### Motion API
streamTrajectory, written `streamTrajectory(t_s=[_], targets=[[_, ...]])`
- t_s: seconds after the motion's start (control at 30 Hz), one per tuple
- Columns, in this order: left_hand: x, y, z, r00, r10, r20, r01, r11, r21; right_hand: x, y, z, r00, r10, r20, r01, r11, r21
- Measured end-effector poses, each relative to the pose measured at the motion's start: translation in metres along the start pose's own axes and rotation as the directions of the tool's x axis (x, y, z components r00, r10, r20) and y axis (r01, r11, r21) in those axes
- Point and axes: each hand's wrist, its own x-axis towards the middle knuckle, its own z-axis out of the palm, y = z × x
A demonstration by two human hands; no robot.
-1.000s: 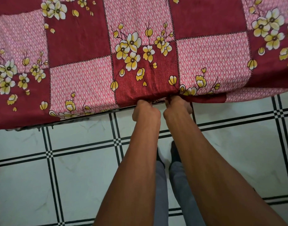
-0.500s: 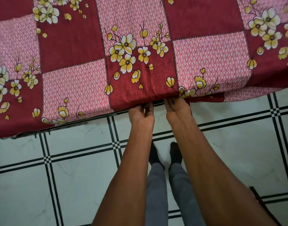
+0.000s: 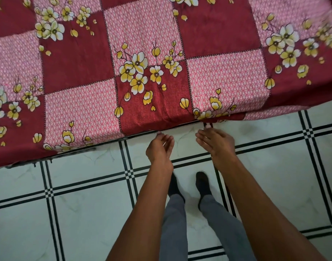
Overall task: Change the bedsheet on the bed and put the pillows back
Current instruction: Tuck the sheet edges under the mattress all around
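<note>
A red and pink chequered bedsheet point(image 3: 146, 61) with yellow and white flowers covers the bed across the top of the view. Its near edge wraps under the mattress side. My left hand point(image 3: 160, 148) hangs just below that edge, fingers relaxed and holding nothing. My right hand point(image 3: 215, 141) is beside it to the right, fingers straight and spread, just clear of the sheet's hem. No pillows are in view.
A dark bed frame edge point(image 3: 71, 154) shows under the sheet at the left. White floor tiles point(image 3: 86, 213) with black grid lines fill the lower view. My own legs in grey trousers and dark socks point(image 3: 202, 182) stand between my arms.
Both hands were pushed under the sheet's edge at the mattress; they have now drawn back out and down, apart from the sheet, with fingers loosened. The view shifted slightly.
</note>
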Motion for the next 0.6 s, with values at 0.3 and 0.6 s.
streamTrajectory(t_s=[0.3,0.6], targets=[[-0.017,-0.053,0.063,0.977,0.027,0.213,-0.024,1.000,-0.016,0.019,-0.070,-0.025,0.978,-0.087,0.191,0.117,0.981,-0.154],[-0.033,-0.074,0.095,0.994,0.101,0.038,-0.095,0.986,-0.135,0.035,-0.079,-0.046,0.977,-0.203,0.060,0.211,0.930,-0.302]])
